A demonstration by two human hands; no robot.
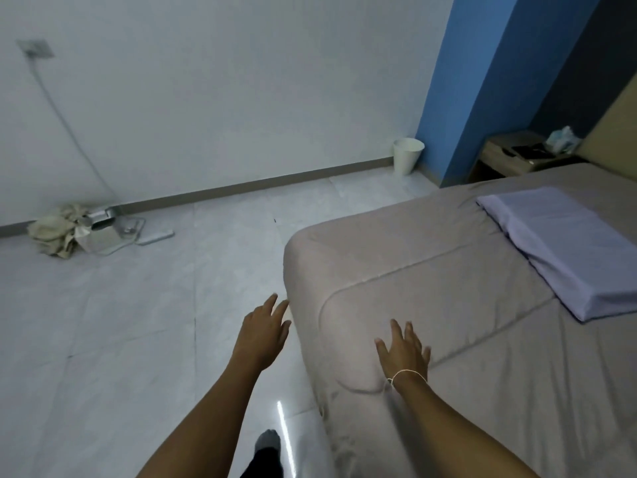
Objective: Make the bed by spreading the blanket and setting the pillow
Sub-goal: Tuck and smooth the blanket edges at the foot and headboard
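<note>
Bed: the bed (517, 391) fills the right side, its sheet taut, its near corner rounded where the floor begins.
Blanket: the pinkish blanket (396, 270) lies folded over the bed's left part, its curved stitched edge running across toward the pillow, its outer side hanging down to the floor.
Floor: pale glossy tiles (138, 322) stretch wide to the left of the bed as far as the white wall.
Pillow: the lilac pillow (565, 250) lies flat on the bed, right of the blanket, toward the headboard.
Bedside table: the small wooden table (499, 160) stands at the head of the bed beside the blue wall.
Bin: a white bin (406, 155) stands in the far corner.
Right hand: the right hand (403, 350) lies flat on the blanket, fingers spread, its grip released, pressing the cloth.
Left hand: the left hand (263, 327) reaches beside the blanket's hanging edge, fingers straight, grip released, fingertips just at the cloth; I cannot tell if they touch.
</note>
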